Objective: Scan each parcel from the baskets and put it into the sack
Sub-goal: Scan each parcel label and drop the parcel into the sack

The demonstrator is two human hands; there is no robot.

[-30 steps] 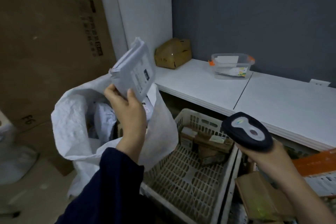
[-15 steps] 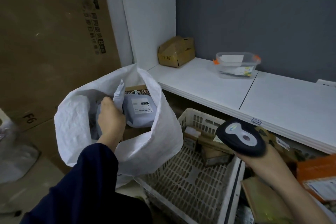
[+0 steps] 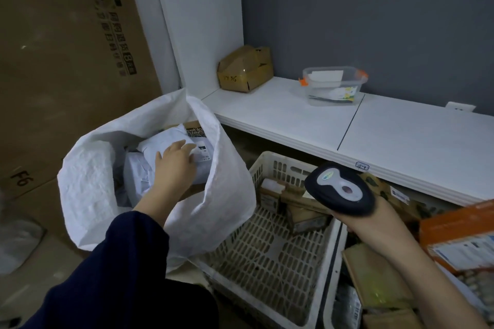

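Note:
A white woven sack (image 3: 88,195) stands open at the left with several parcels inside. My left hand (image 3: 175,165) reaches into it, fingers straight, resting on a grey mailer parcel (image 3: 171,141) with a white label that lies on top. My right hand (image 3: 374,219) grips a black handheld scanner (image 3: 339,189) above the baskets. A white plastic basket (image 3: 267,254) sits in the middle with a few brown boxes (image 3: 299,205) at its far end. A second basket (image 3: 330,299) at the right holds more cardboard parcels (image 3: 374,275).
A white shelf (image 3: 347,128) runs over the baskets, carrying a brown carton (image 3: 244,69) and a clear plastic tub (image 3: 332,85). A large cardboard box (image 3: 66,61) stands behind the sack. An orange box (image 3: 459,232) lies at the far right.
My left hand lowered the grey mailer from above the sack into it, let go, and now lies flat on it. The scanner hand has barely moved.

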